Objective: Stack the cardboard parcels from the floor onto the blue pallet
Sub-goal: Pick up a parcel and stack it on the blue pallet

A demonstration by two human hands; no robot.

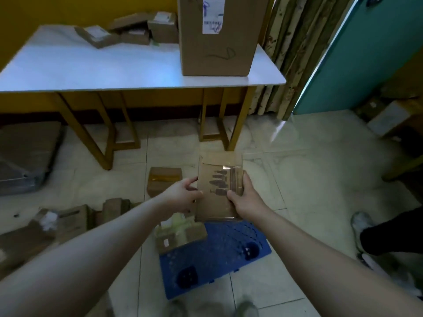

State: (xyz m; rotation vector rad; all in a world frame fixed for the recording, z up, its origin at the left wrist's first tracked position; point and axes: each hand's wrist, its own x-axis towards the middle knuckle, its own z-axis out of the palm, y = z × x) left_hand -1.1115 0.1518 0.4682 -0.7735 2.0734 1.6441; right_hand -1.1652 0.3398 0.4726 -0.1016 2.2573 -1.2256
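Head view: stacking under way, at an early stage. The held parcel [217, 163], a flat cardboard packet with clear tape across its top face, is in the air over the far edge of the blue pallet [212, 259] and is not yet set down. The left grip [185, 193] curls round its left edge and the right grip [242, 197] clasps its right edge, thumb on the top face; both hold the packet firmly. Done, judging from the layout: one taped parcel [180, 234] lies on the pallet's far left corner, the only one seen resting there. Left to do: lower the held packet onto the pallet or onto that first parcel, then fetch the others. A small brown parcel [163, 179] lies on the floor [297, 179] just beyond the pallet, and a blurred heap of parcels [68, 220] lies to the left; their number cannot be told. The bench [91, 65] behind carries a tall carton [217, 42] and small boxes [137, 30], which the task sentence does not cover
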